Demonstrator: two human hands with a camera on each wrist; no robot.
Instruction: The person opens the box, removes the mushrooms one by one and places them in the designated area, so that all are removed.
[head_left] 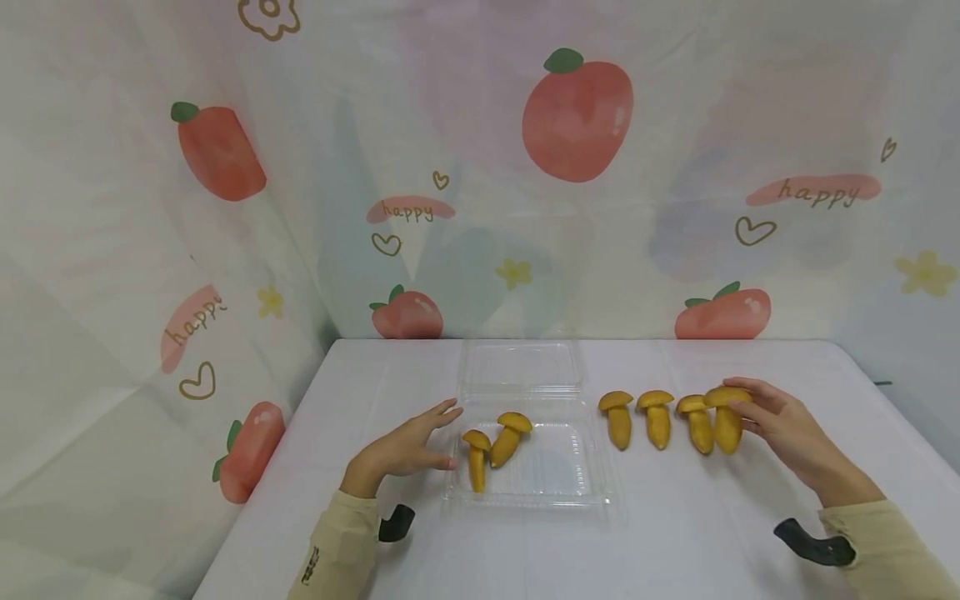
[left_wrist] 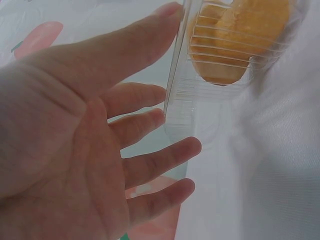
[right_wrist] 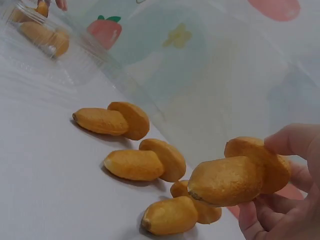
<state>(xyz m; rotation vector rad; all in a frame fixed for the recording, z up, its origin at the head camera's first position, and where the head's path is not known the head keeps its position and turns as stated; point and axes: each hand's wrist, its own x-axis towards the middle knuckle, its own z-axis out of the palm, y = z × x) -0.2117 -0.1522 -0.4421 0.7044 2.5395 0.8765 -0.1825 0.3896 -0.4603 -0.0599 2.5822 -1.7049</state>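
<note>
My right hand point(head_left: 780, 421) pinches a yellow-brown mushroom point(right_wrist: 230, 180) by its cap, thumb on one side and fingers on the other. Three more mushrooms point(right_wrist: 132, 165) lie in a row to its left on the white table, caps toward the back. The clear plastic clamshell box point(head_left: 555, 502) stands lid-open in the middle, two mushrooms point(head_left: 508, 439) lying in its left part. At the box's left side my left hand point(head_left: 401, 446) has its fingers spread, the thumb right at the rim. Nothing is in that palm in the left wrist view.
The box's transparent lid point(head_left: 521, 367) lies back toward the far table edge. A printed cloth point(head_left: 480, 275) with fruit and hearts hangs behind and left of the white table point(head_left: 667, 533). Black bands point(head_left: 813, 546) sit at both sleeves.
</note>
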